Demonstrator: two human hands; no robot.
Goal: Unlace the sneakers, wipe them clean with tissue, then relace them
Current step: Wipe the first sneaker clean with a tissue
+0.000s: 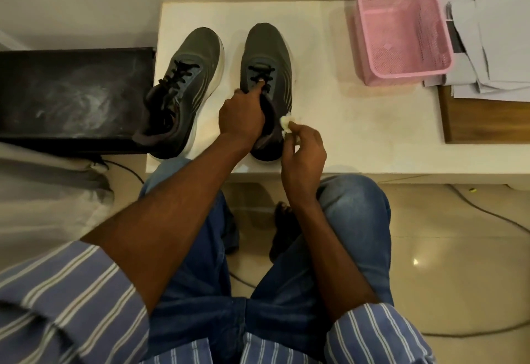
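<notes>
Sneakers: two, left sneaker [183, 91], right sneaker [268, 56]; left hand [241, 117] grips right sneaker's tongue; right hand [304, 154] pinches one tissue [286, 122].

Both of my sneakers are dark grey: the left sneaker [189, 76] and the right sneaker [265, 56] carry black laces and paler curved stripes along their sides, over white soles. The tissue [287, 122] in my fingers is white, faintly yellowish. The bench [329, 122] under them is cream-white. The basket [401, 28] is pink (a fine mesh pattern all over). The box [71, 96] to the left is black with whitish smears. My jeans [355, 214] are blue; my sleeves [71, 300] are blue-violet with white stripes.
</notes>
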